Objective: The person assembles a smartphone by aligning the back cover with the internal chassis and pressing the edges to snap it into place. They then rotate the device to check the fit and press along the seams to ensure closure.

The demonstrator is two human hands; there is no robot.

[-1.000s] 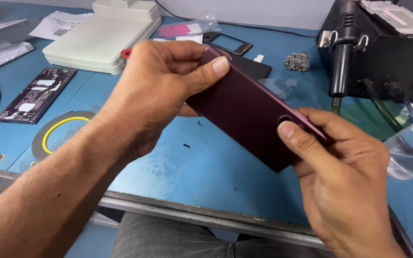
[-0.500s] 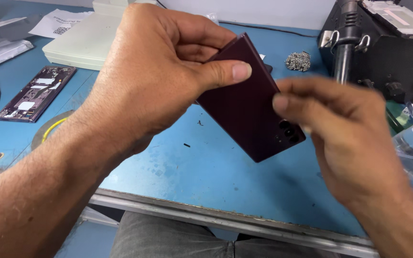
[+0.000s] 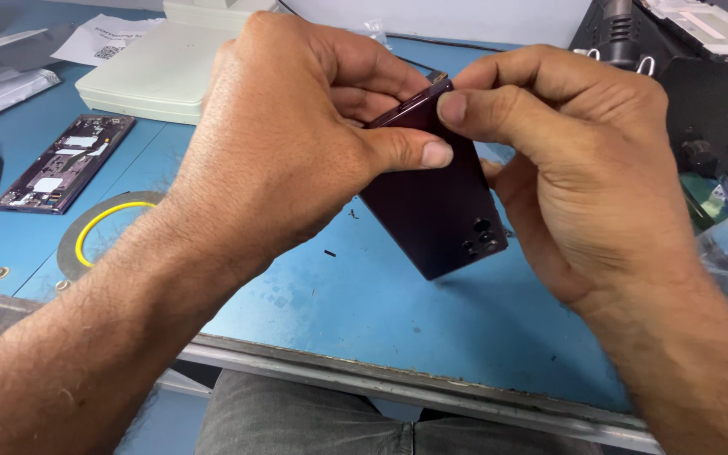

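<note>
Blue worktop below, left hand fingers clamped round dark-red phone steadying it, right hand fingers pinching its far top edge.

Bright, even overhead light; soft shadows; sharp centre; slight stretch at edges.

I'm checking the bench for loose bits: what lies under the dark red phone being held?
Under the dark red phone is bare blue mat with a few small dark specks. The hands and phone cover the mat farther back.
</note>
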